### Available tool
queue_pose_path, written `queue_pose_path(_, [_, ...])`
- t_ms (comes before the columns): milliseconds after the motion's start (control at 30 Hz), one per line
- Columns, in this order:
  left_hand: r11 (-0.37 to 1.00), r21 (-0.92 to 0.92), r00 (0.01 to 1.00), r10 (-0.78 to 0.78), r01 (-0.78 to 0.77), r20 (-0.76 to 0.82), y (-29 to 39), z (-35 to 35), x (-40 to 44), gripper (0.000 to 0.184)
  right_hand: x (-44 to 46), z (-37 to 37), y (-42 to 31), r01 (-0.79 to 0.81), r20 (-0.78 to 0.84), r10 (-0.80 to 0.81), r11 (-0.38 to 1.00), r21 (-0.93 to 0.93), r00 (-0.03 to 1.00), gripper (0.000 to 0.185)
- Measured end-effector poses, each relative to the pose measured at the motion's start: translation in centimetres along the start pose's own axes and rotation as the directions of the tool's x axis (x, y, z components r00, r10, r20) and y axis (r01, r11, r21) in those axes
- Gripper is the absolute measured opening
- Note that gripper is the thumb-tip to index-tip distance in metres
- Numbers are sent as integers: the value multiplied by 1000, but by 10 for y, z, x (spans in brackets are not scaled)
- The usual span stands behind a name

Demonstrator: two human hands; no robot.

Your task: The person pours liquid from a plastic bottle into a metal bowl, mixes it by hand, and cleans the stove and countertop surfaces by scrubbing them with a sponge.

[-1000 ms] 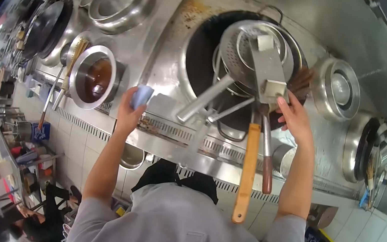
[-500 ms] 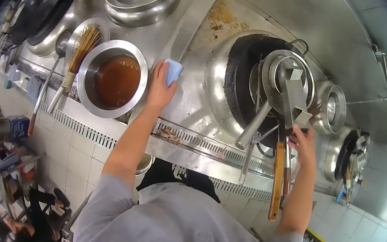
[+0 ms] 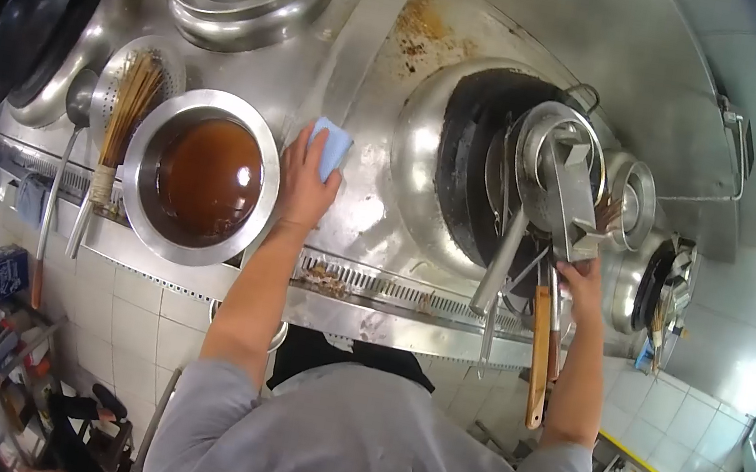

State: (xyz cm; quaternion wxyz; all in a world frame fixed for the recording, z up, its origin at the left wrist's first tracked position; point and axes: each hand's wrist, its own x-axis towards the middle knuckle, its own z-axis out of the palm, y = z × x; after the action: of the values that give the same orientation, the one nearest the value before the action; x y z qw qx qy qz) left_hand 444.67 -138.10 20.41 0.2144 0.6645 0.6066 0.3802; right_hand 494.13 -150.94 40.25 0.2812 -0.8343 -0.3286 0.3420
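Observation:
My left hand [image 3: 308, 188] is closed around a light blue sponge [image 3: 330, 149], pressed to the steel stove top [image 3: 350, 227]. Just left of that hand stands a deep steel pot [image 3: 136, 188] of reddish-brown liquid. At the right, my right hand [image 3: 584, 287] grips the lower end of a long steel piece with bent tabs [image 3: 566, 199]. This piece lies over a steel strainer [image 3: 505, 256] and other utensils stacked in a dark wok [image 3: 467, 141]. Close to my right fingers, a wooden handle [image 3: 538, 355] sticks out over the stove edge. My right fingertips are partly hidden.
A bamboo brush [image 3: 128, 113] and a ladle [image 3: 80, 100] lie left of the pot. Large steel basins [image 3: 196, 21] stand behind. A slotted drain [image 3: 389, 289] runs along the front edge. More steel bowls [image 3: 637, 213] and another wok [image 3: 655, 285] are at right.
The view has shifted slightly, with the pot now lower and further left. My left hand stays on the sponge, and my right hand stays at the steel piece, which sits slightly lower in view.

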Motion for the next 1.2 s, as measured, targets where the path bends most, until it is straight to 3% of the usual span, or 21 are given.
queue_pose_path(67, [1000,-3,1000,-14,14,16,-1,-1,-5,73,12,6,10,12,94,-18,998,64,995,68])
queue_pose_path(167, [999,41,1000,-2,1,24,-7,10,-6,73,29,5,30,44,110,-92,926,375,990,70])
queue_pose_path(267, [997,73,999,17,-19,27,6,7,-3,72,15,-3,12,41,130,-74,970,238,989,74])
queue_pose_path(367, [997,70,999,7,-10,39,1,5,-2,73,-12,-28,3,180,-8,-187,955,-236,982,72])
queue_pose_path(433, [998,63,999,-19,16,46,2,5,-2,74,-22,-61,11,149,-113,-161,983,-106,980,69])
queue_pose_path(500, [998,62,999,-13,10,43,-6,8,-3,74,-51,-65,-47,239,-234,-324,914,-327,917,71])
queue_pose_path(533, [999,51,1000,-6,5,24,-1,4,0,72,-47,-59,-79,371,-219,-458,862,-345,861,72])
queue_pose_path(600, [999,49,1000,6,-7,13,2,0,-1,70,-49,-40,-137,456,-185,-506,852,-256,842,76])
queue_pose_path(633, [998,57,1000,9,-10,3,1,3,0,70,-38,-16,-172,422,-154,-443,894,-153,883,78])
queue_pose_path(700, [998,58,1000,10,-10,0,0,4,0,71,-2,40,-230,524,15,-526,844,-115,850,76])
queue_pose_path(767, [999,47,1000,7,-8,4,-1,3,1,72,59,98,-269,605,141,-590,751,-266,795,58])
queue_pose_path(800, [999,33,1000,-7,6,19,-1,3,0,72,90,127,-290,493,188,-459,753,-437,868,55])
queue_pose_path(933, [999,-10,998,-32,33,48,-6,3,4,73,230,242,-306,386,169,-390,587,-712,905,59])
queue_pose_path(1033, [1000,-15,999,-20,20,41,-9,2,8,74,243,316,-309,235,266,-31,576,-783,964,60])
queue_pose_path(1100, [999,-41,1000,-11,12,25,-10,2,2,76,226,348,-302,511,460,-223,386,-768,859,61])
queue_pose_path(1200, [999,-42,999,-30,31,43,-9,-2,6,75,212,342,-262,720,632,-381,154,-676,675,63])
